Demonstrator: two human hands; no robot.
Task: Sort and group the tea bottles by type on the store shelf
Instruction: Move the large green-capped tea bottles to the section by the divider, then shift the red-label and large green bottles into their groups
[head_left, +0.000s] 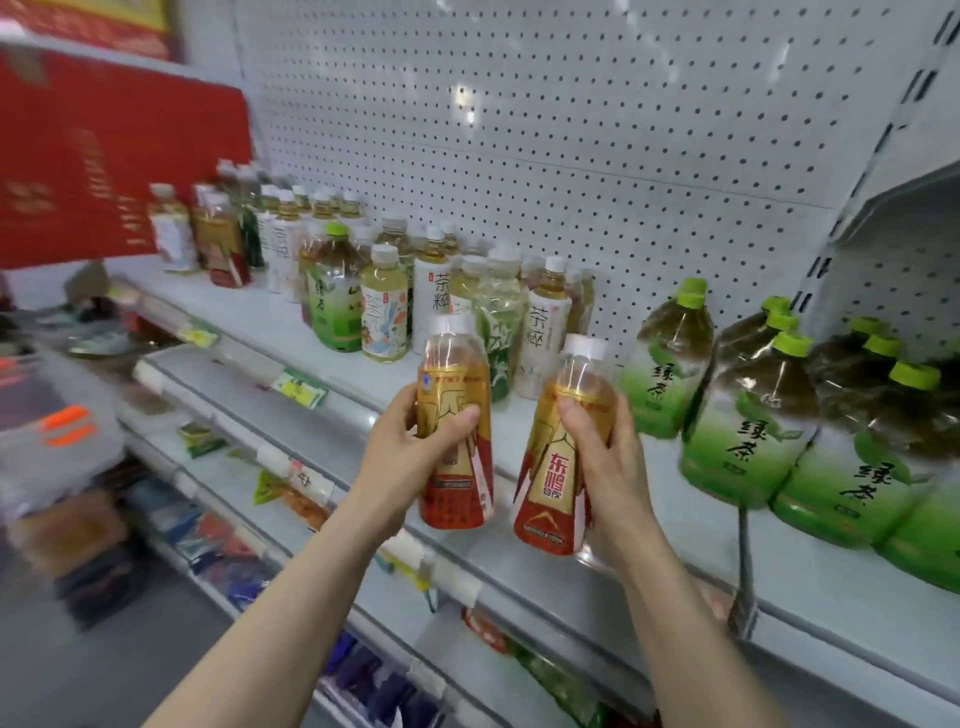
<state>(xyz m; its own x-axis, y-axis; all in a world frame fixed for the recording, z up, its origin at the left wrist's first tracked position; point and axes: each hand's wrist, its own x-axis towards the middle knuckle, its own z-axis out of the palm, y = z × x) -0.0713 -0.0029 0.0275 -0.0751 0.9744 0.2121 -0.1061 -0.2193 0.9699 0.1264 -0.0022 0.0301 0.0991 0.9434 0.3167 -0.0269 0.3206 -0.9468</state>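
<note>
Mid-sort, carrying step. Left hand (410, 452) curls round one gold-and-red bottle (453, 364). Right hand (605, 457) curls round its twin bottle (550, 483). Both are held upright over the front of the shelf (571, 587), apparently clear of it. Large green-tea bottles (737, 415) stand grouped at right, mixed small bottles (384, 306) behind. Likely next: set the pair down together on bare shelf, perhaps near similar gold bottles (223, 244) far left.

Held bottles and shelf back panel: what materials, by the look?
The left red-and-gold bottle and right red-and-gold bottle: clear plastic, likely PET, see-through above glossy printed sleeves. The pegboard back panel: probably white-painted sheet metal; regular punched holes, faint sheen.
</note>
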